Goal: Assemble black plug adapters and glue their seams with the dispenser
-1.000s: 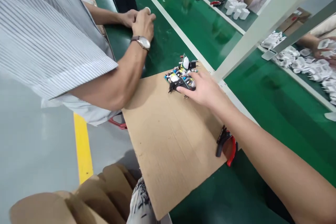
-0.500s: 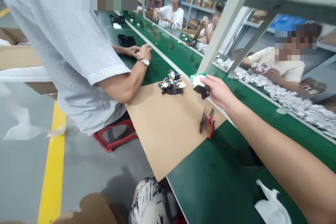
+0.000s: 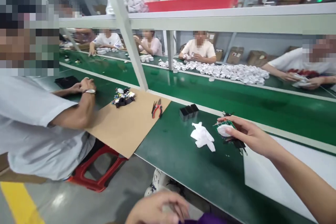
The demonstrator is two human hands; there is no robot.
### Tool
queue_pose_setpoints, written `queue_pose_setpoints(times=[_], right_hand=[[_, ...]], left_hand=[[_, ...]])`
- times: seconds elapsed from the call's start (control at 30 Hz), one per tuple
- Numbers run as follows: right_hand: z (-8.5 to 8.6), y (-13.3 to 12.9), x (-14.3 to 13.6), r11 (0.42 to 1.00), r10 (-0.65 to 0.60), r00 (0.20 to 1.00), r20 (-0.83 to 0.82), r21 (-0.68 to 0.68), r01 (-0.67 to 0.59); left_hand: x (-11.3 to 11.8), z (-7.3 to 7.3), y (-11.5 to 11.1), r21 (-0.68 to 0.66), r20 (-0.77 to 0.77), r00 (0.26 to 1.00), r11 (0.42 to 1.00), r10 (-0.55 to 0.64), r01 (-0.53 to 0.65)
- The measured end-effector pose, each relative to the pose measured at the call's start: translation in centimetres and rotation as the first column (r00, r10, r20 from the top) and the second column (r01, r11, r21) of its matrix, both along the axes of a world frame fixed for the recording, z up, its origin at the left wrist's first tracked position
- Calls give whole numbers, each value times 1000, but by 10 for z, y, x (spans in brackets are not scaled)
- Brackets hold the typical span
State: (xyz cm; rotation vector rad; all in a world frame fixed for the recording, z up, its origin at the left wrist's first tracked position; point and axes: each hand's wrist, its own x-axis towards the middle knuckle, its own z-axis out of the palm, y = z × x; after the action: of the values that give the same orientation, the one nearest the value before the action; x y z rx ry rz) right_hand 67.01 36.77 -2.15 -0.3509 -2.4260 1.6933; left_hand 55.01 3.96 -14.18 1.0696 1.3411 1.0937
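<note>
Two hands apart: right hand [image 3: 249, 133] clamped on circuit board [image 3: 230, 123]; left hand [image 3: 159, 207] lower, grip unclear. Slack pinch could drop board; jutting pins [image 3: 245, 152] could snag white cloth [image 3: 202, 136] near right hand.

Green everywhere here! There's bright green on the circuit board [image 3: 231, 123], a clean white lump [image 3: 224, 130] against it, black parts [image 3: 238, 144] below, and deep green across the table [image 3: 168, 136]. Plain brown on the cardboard [image 3: 118, 126], red handles on the pliers [image 3: 158, 105], solid black boxes [image 3: 189, 112], a bright white cloth [image 3: 202, 135]! Down low, a red stool [image 3: 86, 183] and a yellow stripe [image 3: 19, 203] on grey floor [image 3: 78, 204]; up top, a vivid red tray [image 3: 194, 4]!
</note>
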Motion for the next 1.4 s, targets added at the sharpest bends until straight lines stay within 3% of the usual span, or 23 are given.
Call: queue_pose_setpoints(times=[0.03,0.1,0.13,0.2,0.23,0.3,0.37,0.47,0.63,0.7,0.73,0.77,0.87,0.93,1.03,1.17,1.23,1.4], right_hand=[[-10,1,14,998,-43,999,10,-42,43],[-30,1,33,987,-107,994,18,-117,109],[-39,0,40,980,-131,991,16,-146,132],[-55,0,54,969,-169,986,11,-183,168],[-63,0,61,964,-187,982,11,-193,185],[-77,4,78,953,-210,977,35,-217,212],[-89,10,97,933,-215,974,75,-277,228],[-100,24,125,862,-244,965,96,-435,261],[-96,47,151,738,-314,947,-68,-645,198],[-91,51,153,727,-291,949,-125,-673,135],[-88,52,153,727,-283,948,-143,-677,115],[-86,53,152,729,-280,947,-160,-677,102],[-78,52,149,746,-283,936,-209,-662,78],[-74,52,146,763,-283,932,-228,-643,75],[-73,55,141,808,-315,918,-242,-576,125],[-78,64,132,853,-397,882,-256,-456,252],[-82,66,130,854,-424,866,-266,-436,284],[-92,65,132,895,-388,885,-257,-333,296]], left_hand=[[-7,8,10,10,-41,998,999,51,-50],[-31,23,43,94,-224,932,958,286,-272],[-46,29,66,170,-344,838,906,423,-388],[-76,35,117,335,-560,576,798,596,-501],[-89,36,143,356,-672,449,789,589,-501],[-108,34,189,311,-856,226,813,465,-492],[-118,34,224,295,-887,177,818,427,-493],[-117,44,255,296,-891,166,816,423,-497],[-85,72,266,438,-815,130,748,564,-499],[-61,79,259,492,-749,207,737,630,-463],[-46,80,255,497,-712,291,752,639,-433],[-29,81,251,498,-637,439,773,634,-394],[21,79,246,436,-424,799,869,427,-233],[47,74,253,386,-207,955,915,212,-120],[66,59,273,350,54,998,936,12,-30],[67,34,292,327,234,969,933,73,-150],[65,25,293,320,225,972,936,73,-145],[67,18,285,331,0,1000,943,2,-2]])
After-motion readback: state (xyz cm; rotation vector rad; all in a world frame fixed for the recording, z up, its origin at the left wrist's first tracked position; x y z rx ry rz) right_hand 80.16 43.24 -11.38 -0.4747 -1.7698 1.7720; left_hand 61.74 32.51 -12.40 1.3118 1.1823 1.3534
